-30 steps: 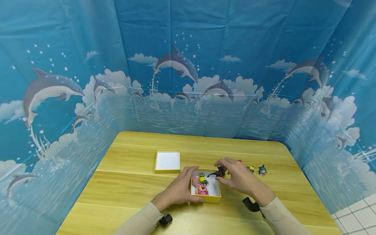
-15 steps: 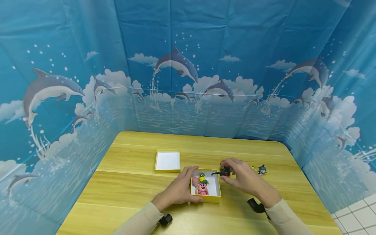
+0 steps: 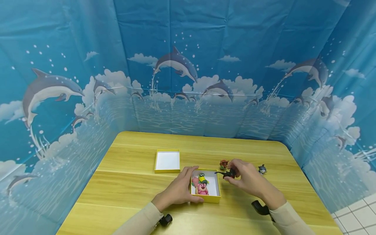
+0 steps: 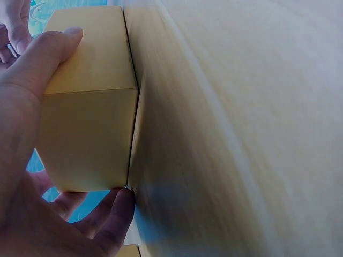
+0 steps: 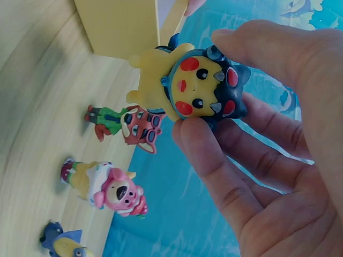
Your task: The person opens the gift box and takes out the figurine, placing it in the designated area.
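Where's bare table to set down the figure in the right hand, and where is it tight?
Bare table lies left of the left hand, and behind the lid. The open box has room right of its two figures. It is tight by the right hand, where the loose figures stand.

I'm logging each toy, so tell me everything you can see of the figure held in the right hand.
The yellow mouse figure is a small glossy toy, plastic by its look, with red cheek circles, black eyes and a dark blue-black hood with ears and red patches. A thin dark tail sticks out toward the yellow box. The right hand pinches it by the head between thumb and fingers, lifted off the wooden table just right of the box; nothing else touches it.
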Action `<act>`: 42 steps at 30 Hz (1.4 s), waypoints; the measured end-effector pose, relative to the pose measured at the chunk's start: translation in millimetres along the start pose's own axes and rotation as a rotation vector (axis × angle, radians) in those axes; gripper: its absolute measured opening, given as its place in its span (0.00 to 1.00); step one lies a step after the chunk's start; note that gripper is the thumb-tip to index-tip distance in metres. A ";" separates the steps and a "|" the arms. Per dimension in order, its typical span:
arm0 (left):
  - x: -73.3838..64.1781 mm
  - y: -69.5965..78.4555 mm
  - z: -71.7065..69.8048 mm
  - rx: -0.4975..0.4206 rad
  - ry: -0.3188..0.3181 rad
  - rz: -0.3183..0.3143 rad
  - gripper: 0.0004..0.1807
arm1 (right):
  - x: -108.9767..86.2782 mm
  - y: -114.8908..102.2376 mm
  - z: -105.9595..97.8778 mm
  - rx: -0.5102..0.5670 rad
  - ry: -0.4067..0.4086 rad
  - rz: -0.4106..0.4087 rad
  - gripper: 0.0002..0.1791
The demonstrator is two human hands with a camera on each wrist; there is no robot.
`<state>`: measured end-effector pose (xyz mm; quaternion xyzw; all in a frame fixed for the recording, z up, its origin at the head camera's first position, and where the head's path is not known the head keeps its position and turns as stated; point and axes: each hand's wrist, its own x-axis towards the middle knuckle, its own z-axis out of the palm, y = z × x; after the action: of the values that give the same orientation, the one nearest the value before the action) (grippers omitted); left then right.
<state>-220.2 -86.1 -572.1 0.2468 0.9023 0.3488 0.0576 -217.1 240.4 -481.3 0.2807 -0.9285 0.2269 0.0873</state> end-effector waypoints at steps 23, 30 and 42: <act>0.9 -0.9 0.7 0.005 0.010 0.018 0.74 | -10.4 14.5 14.6 -0.022 0.031 0.085 0.09; -0.5 0.0 0.6 0.011 0.008 0.018 0.74 | -10.0 17.0 24.4 -0.041 0.009 0.137 0.10; 0.8 -2.1 1.7 0.008 0.009 0.014 0.75 | -7.8 19.5 39.4 -0.014 -0.029 0.172 0.10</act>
<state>-221.3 -86.0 -574.7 0.2516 0.9023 0.3465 0.0501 -223.0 240.1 -525.5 0.2027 -0.9518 0.2231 0.0560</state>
